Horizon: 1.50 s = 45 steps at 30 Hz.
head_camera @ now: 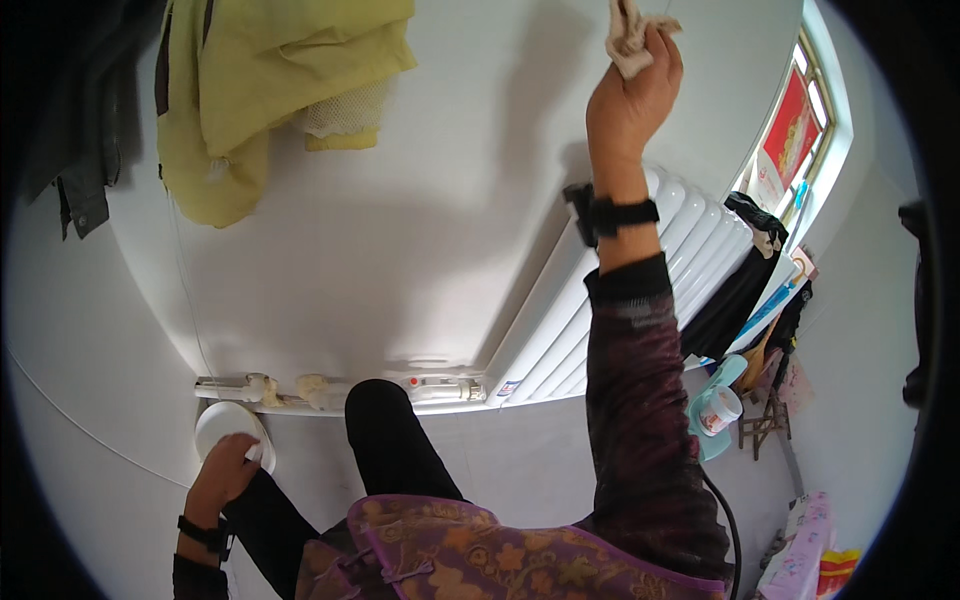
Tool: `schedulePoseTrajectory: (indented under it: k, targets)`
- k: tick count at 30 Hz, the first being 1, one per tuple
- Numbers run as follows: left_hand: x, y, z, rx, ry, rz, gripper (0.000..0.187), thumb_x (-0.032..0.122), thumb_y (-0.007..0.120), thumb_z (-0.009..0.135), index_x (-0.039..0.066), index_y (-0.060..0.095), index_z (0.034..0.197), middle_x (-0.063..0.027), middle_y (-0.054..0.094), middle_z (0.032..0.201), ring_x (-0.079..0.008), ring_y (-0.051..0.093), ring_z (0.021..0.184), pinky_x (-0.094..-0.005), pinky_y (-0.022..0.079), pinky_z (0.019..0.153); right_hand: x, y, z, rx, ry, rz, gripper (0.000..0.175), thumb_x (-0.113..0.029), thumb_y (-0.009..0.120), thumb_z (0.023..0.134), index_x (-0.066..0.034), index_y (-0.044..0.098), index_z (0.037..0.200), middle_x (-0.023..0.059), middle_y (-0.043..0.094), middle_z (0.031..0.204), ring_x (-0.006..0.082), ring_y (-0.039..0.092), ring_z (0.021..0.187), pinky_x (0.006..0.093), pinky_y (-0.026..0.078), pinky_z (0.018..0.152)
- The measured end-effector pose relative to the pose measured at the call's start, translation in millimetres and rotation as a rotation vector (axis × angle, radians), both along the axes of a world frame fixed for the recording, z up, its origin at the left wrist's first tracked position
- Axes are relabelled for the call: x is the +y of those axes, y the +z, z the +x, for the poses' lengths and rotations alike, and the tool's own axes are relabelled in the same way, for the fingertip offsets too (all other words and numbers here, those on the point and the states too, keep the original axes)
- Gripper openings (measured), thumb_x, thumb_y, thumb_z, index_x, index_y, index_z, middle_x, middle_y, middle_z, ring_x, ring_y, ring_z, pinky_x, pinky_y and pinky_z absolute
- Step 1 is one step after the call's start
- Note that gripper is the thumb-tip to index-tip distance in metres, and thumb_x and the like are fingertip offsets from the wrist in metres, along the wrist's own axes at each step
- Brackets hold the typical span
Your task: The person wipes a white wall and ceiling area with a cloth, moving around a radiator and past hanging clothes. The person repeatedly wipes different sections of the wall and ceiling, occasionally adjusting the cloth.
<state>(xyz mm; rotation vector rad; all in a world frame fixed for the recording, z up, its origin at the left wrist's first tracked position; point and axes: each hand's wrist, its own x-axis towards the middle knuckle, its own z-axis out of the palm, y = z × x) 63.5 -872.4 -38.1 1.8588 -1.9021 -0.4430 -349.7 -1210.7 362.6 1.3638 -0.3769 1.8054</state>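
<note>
A crumpled beige cloth (628, 41) is pinched in the fingers of my raised right hand (634, 94), in front of the white wall (450, 187) and above the white radiator (547, 322). At the lower left, my left hand (225, 466) is beside my knee, over a round white lid or basin (225, 427) near the wall. A small white thing shows at its fingertips; whether it is held is unclear. Black straps are around both wrists. A patterned purple apron (510, 555) covers my lap.
Yellow-green clothing (300, 82) and a dark jacket (90, 142) hang at the upper left. Pipes (300, 394) run low along the wall. Black cloth (724, 300) drapes over the radiator's end. A tub (718, 410) sits on a turquoise stool (712, 446); a window (795, 135) is at the right.
</note>
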Motion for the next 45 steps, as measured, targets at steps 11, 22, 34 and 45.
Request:
schedulePoseTrajectory:
  k: [11, 22, 34, 45]
  targets:
    - [33.1, -52.4, -14.8, -0.266, 0.078, -0.108, 0.035, 0.016, 0.075, 0.075, 0.006, 0.067, 0.108, -0.0121, 0.067, 0.117, -0.0335, 0.055, 0.123, -0.0532, 0.033, 0.111, -62.2, -168.1, 23.4, 0.181, -0.15, 0.565, 0.067, 0.01, 0.058, 0.074, 0.0034, 0.047, 0.139, 0.0302, 0.041, 0.147, 0.05, 0.037, 0.137, 0.0528, 0.034, 0.113]
    - [26.2, -51.4, -19.7, -0.304, 0.12, -0.113, 0.034, 0.013, 0.071, 0.077, 0.006, 0.065, 0.109, -0.0125, 0.068, 0.113, -0.0336, 0.059, 0.118, -0.0524, 0.036, 0.109, -51.5, -231.6, 36.6, -0.021, -0.007, 0.584, 0.063, 0.005, 0.054, 0.082, 0.0017, 0.044, 0.144, 0.0302, 0.034, 0.152, 0.0514, 0.026, 0.143, 0.0552, 0.02, 0.119]
    - [15.5, -50.0, -25.6, -0.3, 0.122, -0.141, 0.033, 0.012, 0.07, 0.077, 0.005, 0.066, 0.108, -0.013, 0.069, 0.11, -0.0329, 0.061, 0.115, -0.0515, 0.038, 0.107, -59.4, -58.1, 109.2, 0.253, -0.001, 0.167, 0.05, -0.007, 0.058, 0.087, 0.0007, 0.051, 0.136, 0.0291, 0.044, 0.145, 0.049, 0.041, 0.133, 0.0565, 0.03, 0.113]
    - [32.3, -43.0, -25.4, -0.282, 0.174, -0.168, 0.035, 0.012, 0.071, 0.075, 0.005, 0.065, 0.109, -0.0118, 0.068, 0.111, -0.0327, 0.06, 0.116, -0.0511, 0.039, 0.107, -15.9, -323.9, 100.0, 0.789, -0.082, 0.668, 0.049, -0.008, 0.055, 0.089, -0.0105, 0.057, 0.137, 0.0134, 0.046, 0.149, 0.0347, 0.039, 0.14, 0.0512, 0.031, 0.114]
